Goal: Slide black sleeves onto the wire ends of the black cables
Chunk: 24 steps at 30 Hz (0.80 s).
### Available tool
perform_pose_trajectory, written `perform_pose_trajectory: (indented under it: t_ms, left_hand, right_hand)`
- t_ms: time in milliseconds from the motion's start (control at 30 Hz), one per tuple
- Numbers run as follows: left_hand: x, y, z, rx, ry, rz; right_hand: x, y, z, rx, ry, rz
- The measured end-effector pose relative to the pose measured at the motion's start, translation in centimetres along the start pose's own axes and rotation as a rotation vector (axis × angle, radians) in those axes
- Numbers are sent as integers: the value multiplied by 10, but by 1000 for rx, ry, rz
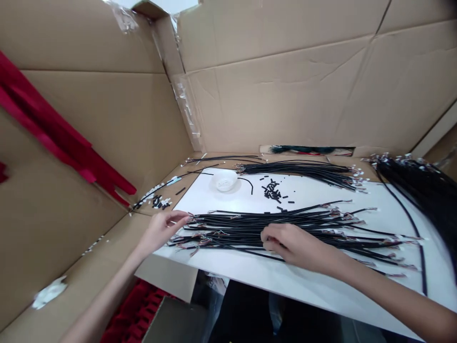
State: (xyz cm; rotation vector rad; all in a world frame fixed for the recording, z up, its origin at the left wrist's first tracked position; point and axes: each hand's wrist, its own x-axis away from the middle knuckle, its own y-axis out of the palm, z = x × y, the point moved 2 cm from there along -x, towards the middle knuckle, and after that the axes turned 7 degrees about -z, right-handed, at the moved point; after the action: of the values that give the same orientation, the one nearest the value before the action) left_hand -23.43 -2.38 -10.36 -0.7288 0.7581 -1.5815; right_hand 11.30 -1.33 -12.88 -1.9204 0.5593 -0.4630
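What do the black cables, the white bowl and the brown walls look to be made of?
Black cables: apparently plastic or rubber outside, smooth with a slight sheen; thin coloured wires poke from the ends.
White bowl: probably smooth plastic by its pale, even surface, though ceramic is possible.
Brown walls: cardboard, matt, with creases and clear tape along a corner.

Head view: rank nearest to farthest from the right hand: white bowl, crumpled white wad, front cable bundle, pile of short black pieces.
1. Front cable bundle: beneath the right hand.
2. Pile of short black pieces: just beyond.
3. White bowl: beyond, leftward.
4. Crumpled white wad: far left.
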Motion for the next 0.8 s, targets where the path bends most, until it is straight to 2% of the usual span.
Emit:
perform_pose_trajectory:
  t_ms: [133,367,567,800]
  left_hand:
    - [14,19,-6,-27,55,-4]
    - [16,41,11,-133,236,-34]
    - [-6,49,16,-211,294,23]
    - [-42,61,14,-188,354,-4]
  right_hand:
    - [-32,16,19,-91,116,88]
    - [-69,40,41,-165,265,221]
    - [-99,47,43,-230,274,274]
    - [-121,40,44,-344,171,307]
